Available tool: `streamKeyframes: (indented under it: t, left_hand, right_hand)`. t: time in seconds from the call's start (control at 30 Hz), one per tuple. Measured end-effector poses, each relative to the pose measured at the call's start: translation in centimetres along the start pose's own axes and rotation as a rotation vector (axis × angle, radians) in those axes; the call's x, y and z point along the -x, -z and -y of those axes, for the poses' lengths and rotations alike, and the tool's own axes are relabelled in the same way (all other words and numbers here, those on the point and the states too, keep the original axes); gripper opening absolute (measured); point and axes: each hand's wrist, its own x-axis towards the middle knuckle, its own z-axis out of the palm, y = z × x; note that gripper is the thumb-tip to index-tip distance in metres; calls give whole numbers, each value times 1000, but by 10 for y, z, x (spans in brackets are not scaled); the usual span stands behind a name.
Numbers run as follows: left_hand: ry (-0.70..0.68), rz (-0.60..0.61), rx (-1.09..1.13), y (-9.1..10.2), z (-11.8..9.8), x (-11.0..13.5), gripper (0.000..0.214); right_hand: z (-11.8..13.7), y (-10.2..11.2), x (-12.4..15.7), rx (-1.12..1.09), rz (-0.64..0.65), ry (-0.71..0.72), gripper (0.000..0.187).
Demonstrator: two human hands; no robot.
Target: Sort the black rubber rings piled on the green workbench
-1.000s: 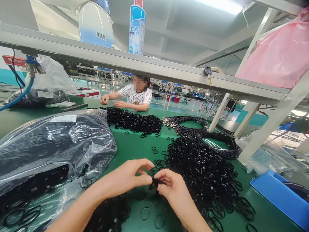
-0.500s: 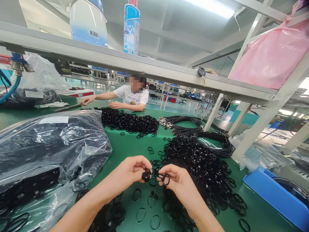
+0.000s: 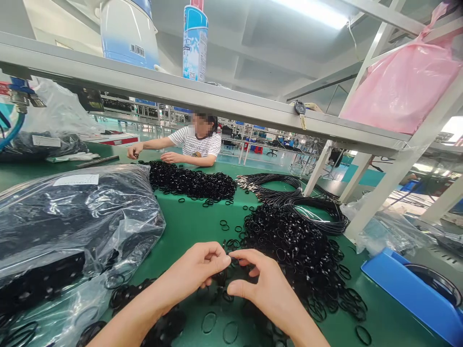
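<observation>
My left hand (image 3: 195, 272) and my right hand (image 3: 258, 282) meet low in the middle, over the green table (image 3: 195, 217). Both are curled, fingertips pinched together and almost touching each other. Small black rubber rings show between and under the fingers; what each hand grips is hidden. A big heap of black rings (image 3: 292, 241) lies just right of my right hand. Loose rings (image 3: 217, 323) are scattered below my hands.
A clear plastic bag of black parts (image 3: 72, 217) fills the left. Coiled black cables (image 3: 307, 207) lie behind the heap, a blue tray (image 3: 405, 289) sits at right. Across the table a person in a striped shirt (image 3: 197, 142) works by another ring pile (image 3: 191, 180). A shelf (image 3: 181, 96) runs overhead.
My hands have come together again, fingertips nearly touching; half a second ago they were apart, each holding black rings. The person opposite pulled an outstretched hand back a little.
</observation>
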Motion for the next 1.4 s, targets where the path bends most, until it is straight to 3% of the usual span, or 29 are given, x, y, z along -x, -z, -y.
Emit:
streamKeyframes:
  t: [0.13, 0.27, 0.37, 0.53, 0.67, 0.87, 1.0, 1.2, 1.4]
  left_hand:
    - [-60, 37, 96, -1, 0, -2, 21]
    - [-45, -59, 89, 2, 4, -5, 17]
    - [-24, -47, 38, 3, 5, -6, 21]
    - [-72, 40, -39, -2, -2, -3, 29]
    - [-116, 65, -46, -9, -4, -2, 26]
    - [-77, -55, -47, -12, 5, -7, 13]
    - [-12, -14, 94, -12, 2, -6, 23]
    - [-30, -14, 8, -22, -1, -3, 15]
    - [9, -32, 92, -19, 3, -7, 27]
  right_hand:
    - [-5, -8, -3, -250, 12, -23, 14]
    - [-10, -7, -5, -352, -31, -67, 18]
    - [-9, -5, -5, -424, 1, -71, 17]
    - [-8, -4, -5, -333, -41, -102, 16]
    - [-8, -2, -6, -217, -70, -28, 15]
    - [-8, 3, -5, -167, -84, 8, 26]
    - [-9, 3, -4, -202, -67, 20, 24]
    - [-6, -5, -4, -140, -118, -69, 28]
    - [-2, 1, -4, -211, -25, -38, 16]
